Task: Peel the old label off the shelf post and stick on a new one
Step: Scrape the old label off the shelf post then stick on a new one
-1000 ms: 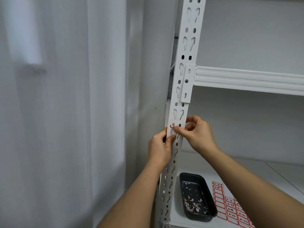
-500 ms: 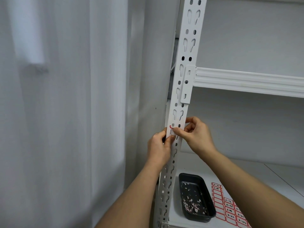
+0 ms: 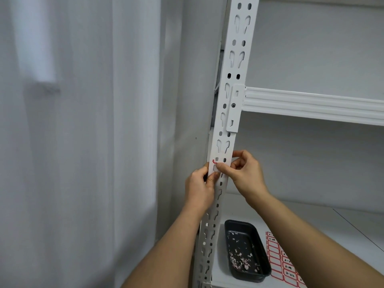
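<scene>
A white perforated shelf post (image 3: 232, 96) runs up the middle of the head view. A red-edged remnant of the old label (image 3: 214, 162) clings to the post just above my fingers. My left hand (image 3: 199, 189) grips the post's left edge, thumb on its face. My right hand (image 3: 242, 173) reaches across from the right with its thumb and forefinger pinched at the label scrap; the fingertips hide most of it. A sheet of new red-bordered labels (image 3: 282, 265) lies on the lower shelf.
A black tray (image 3: 259, 241) holding several peeled label scraps sits on the lower shelf (image 3: 311, 221) beside the sheet. A white shelf beam (image 3: 311, 104) crosses above my hands. A pale curtain (image 3: 83, 142) hangs to the left.
Both hands stay at the same spot on the post, working at the label scrap; only the view shifts slightly.
</scene>
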